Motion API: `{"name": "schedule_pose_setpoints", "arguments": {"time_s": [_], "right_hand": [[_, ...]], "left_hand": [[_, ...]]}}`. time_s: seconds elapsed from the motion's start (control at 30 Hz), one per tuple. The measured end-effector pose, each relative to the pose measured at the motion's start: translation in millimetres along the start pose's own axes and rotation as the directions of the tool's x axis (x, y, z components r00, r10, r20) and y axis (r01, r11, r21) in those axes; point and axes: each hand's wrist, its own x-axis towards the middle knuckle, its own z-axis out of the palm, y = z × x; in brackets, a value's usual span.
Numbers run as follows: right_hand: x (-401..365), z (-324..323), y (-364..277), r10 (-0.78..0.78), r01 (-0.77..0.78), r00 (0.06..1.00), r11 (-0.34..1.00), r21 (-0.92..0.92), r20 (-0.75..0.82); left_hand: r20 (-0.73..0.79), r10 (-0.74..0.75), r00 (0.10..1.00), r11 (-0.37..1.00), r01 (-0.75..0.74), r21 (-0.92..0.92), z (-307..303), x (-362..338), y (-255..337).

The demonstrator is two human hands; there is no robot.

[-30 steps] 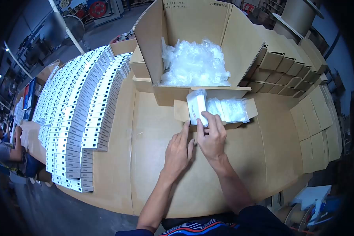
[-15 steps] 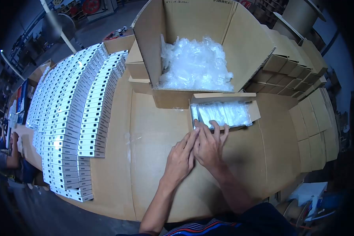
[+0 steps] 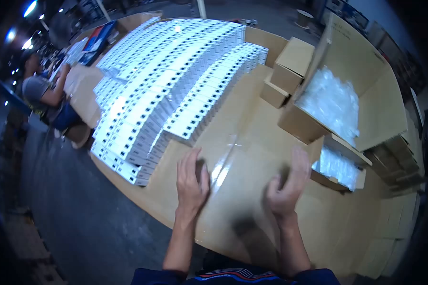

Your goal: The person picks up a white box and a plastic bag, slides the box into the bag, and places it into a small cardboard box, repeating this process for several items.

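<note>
My left hand (image 3: 192,183) hovers over the cardboard-covered table (image 3: 242,190), fingers extended and thumb apart, holding nothing. It is nearest to the front end of the stacked small white boxes (image 3: 190,121), which carry dark square marks. My right hand (image 3: 288,183) is raised with its fingers out and thumb apart, slightly blurred, also with nothing in it. Just right of it stands a small open carton (image 3: 325,181) filled with a row of clear plastic-wrapped packets (image 3: 337,166). Behind that carton is a large open cardboard box (image 3: 378,92) holding crumpled clear plastic bags (image 3: 330,102).
Closed brown cartons (image 3: 295,59) stand left of the large box. More flat brown cartons (image 3: 394,161) are stacked at the right edge. A seated co-worker (image 3: 50,92) is at the far left, near a blue and red box (image 3: 99,42).
Both hands have left the small carton and moved apart, the left one toward the white boxes. The view has turned left, so the cartons appear farther right.
</note>
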Motion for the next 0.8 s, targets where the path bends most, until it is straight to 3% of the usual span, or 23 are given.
{"name": "schedule_pose_setpoints", "arguments": {"time_s": [0.1, 0.23, 0.43, 0.6, 0.7, 0.73, 0.8], "right_hand": [[18, 51, -36, -0.190, 0.152, 0.957, 0.972, 0.180, 0.218], [48, 111, -74, -0.396, 0.315, 0.820, 0.915, 0.253, 0.413], [61, 147, -84, -0.435, 0.403, 0.769, 0.899, 0.173, 0.469], [60, 135, -85, -0.390, 0.315, 0.720, 0.921, 0.230, 0.574], [54, 113, -88, -0.377, 0.284, 0.747, 0.925, 0.250, 0.547], [51, 104, -87, -0.358, 0.250, 0.748, 0.932, 0.263, 0.559], [41, 93, -80, -0.341, 0.031, 0.733, 0.881, 0.472, 0.589]], "left_hand": [[-0.089, 0.087, 0.992, 0.993, -0.079, 0.090, -7, 20, -36], [-0.039, 0.043, 0.998, 0.986, -0.036, 0.165, -11, 28, -64], [-0.088, 0.068, 0.994, 0.970, -0.045, 0.238, -13, 17, -75], [-0.165, 0.113, 0.980, 0.956, -0.062, 0.287, -13, 2, -81], [-0.204, 0.104, 0.973, 0.965, -0.049, 0.256, -17, -13, -70], [-0.205, 0.056, 0.977, 0.973, -0.007, 0.232, -18, -18, -62], [-0.210, 0.078, 0.975, 0.982, -0.039, 0.183, -18, -27, -54]]}}
